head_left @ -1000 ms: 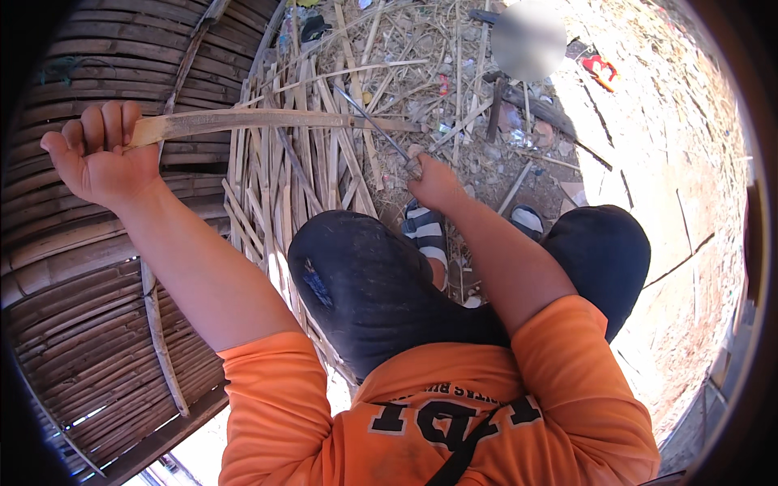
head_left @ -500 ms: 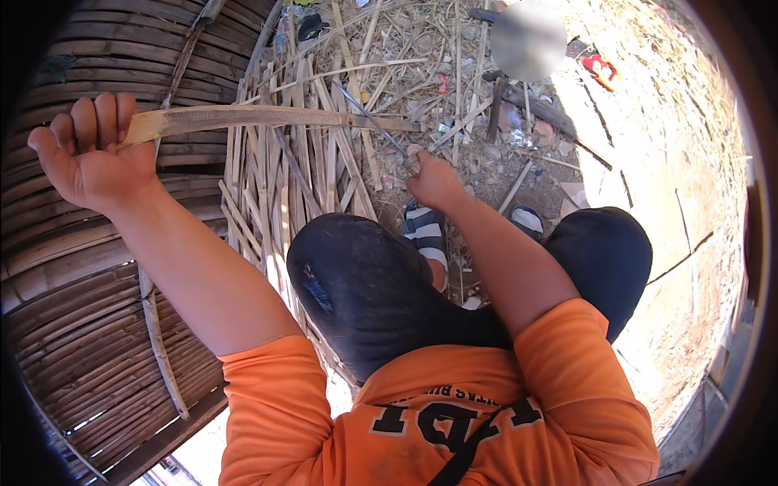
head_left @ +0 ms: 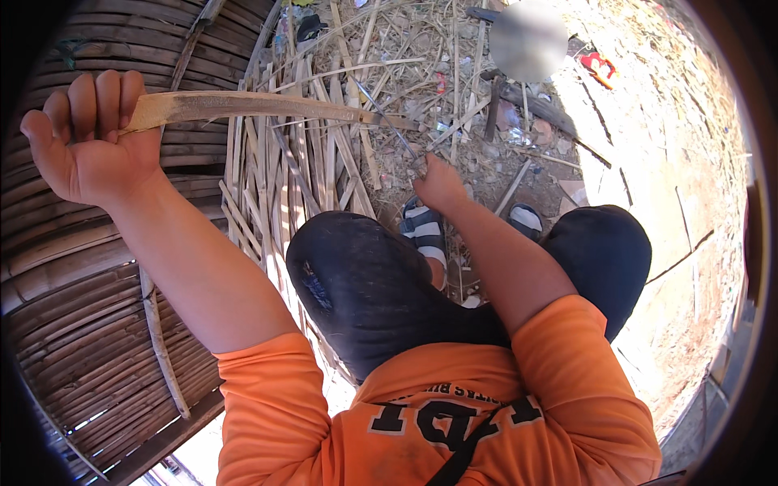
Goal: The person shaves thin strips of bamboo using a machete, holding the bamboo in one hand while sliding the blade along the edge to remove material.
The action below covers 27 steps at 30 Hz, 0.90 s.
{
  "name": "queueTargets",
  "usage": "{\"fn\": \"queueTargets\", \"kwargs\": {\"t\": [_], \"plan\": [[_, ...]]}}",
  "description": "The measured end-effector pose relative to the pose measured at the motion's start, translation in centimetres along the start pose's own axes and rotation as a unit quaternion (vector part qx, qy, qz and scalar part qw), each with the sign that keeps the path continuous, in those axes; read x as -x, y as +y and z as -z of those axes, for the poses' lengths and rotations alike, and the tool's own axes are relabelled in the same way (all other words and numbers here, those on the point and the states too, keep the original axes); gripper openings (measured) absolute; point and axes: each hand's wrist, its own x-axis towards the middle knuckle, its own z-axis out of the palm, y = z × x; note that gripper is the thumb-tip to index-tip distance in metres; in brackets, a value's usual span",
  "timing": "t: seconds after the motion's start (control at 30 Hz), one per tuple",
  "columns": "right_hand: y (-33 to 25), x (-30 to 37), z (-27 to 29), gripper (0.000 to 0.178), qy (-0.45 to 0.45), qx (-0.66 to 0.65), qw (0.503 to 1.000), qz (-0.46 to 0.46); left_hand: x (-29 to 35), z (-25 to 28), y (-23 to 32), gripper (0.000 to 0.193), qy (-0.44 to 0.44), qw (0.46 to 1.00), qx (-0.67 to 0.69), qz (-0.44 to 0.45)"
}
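My left hand (head_left: 89,146) is raised at the upper left, shut on one end of a long flat bamboo strip (head_left: 251,105) that runs rightward. My right hand (head_left: 438,182) is lower, in front of my knees, gripping the handle of a thin-bladed knife (head_left: 387,121) whose blade meets the far end of the strip. Below the strip lies a pile of split bamboo slats (head_left: 300,186) on the ground.
A woven bamboo wall or platform (head_left: 73,324) fills the left side. My dark-trousered knees (head_left: 365,283) and striped sandals (head_left: 425,231) sit centre. Dry sticks and litter (head_left: 454,73) cover the dirt ahead; bare sandy ground (head_left: 664,162) lies at right.
My left hand has lifted a little and moved further left, drawing the strip with it. My right hand stays in place.
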Motion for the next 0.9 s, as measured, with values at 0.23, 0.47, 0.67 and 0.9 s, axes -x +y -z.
{"fn": "queueTargets", "kwargs": {"t": [0.23,0.47,0.67,0.9], "plan": [[-7.0,0.4,2.6,0.047,0.033,-0.090,0.994,0.057,-0.1,1.1,0.0,0.063,-0.017,1.000,-0.006,-0.002],[0.6,0.8,-2.8,0.048,-0.004,-0.001,1.000,-0.016,-0.2,-0.3,-0.2,0.056,0.004,1.000,-0.022,-0.006],[3.2,-0.7,0.1,0.056,-0.064,0.004,0.988,-0.143,-0.2,-0.1,0.2,0.057,-0.037,0.999,0.010,0.015],[-7.4,0.4,2.3,0.058,-0.037,-0.122,0.991,0.035,-1.0,1.2,0.6,0.054,-0.063,0.995,0.052,0.052]]}}
